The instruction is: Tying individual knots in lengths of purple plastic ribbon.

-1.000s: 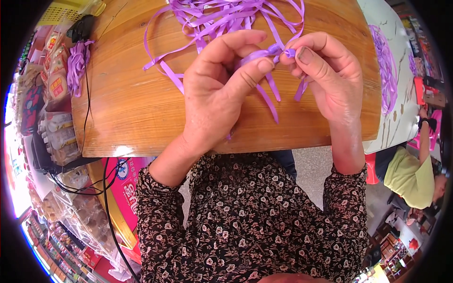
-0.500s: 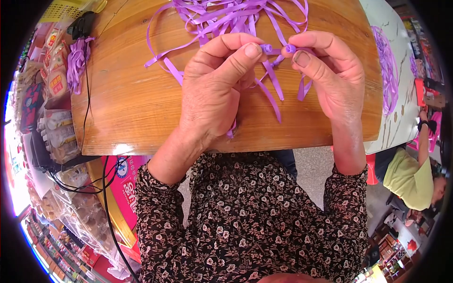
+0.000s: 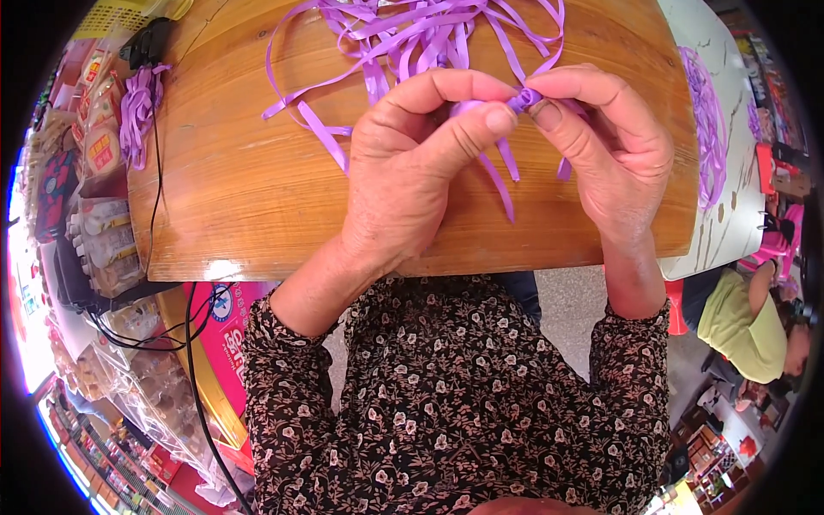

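Note:
Over a wooden table (image 3: 257, 197) my left hand (image 3: 412, 172) and my right hand (image 3: 609, 146) meet at the fingertips. Both pinch one small folded piece of purple ribbon (image 3: 524, 97); its loose tails hang down between my hands. A pile of loose purple ribbon strips (image 3: 412, 34) lies spread on the table just beyond my fingers. My forearms wear dark flowered sleeves.
A second bundle of purple ribbon (image 3: 137, 112) lies at the table's far left, by a black cable (image 3: 156, 189). More purple strips (image 3: 708, 129) rest on a white table at the right. A person in a green top (image 3: 738, 322) sits at lower right. Packaged goods (image 3: 94, 232) line the left.
My fingers have kept working the ribbon piece; my left thumb and forefinger have closed tighter onto it, next to my right fingertips. The hands stayed in place over the table.

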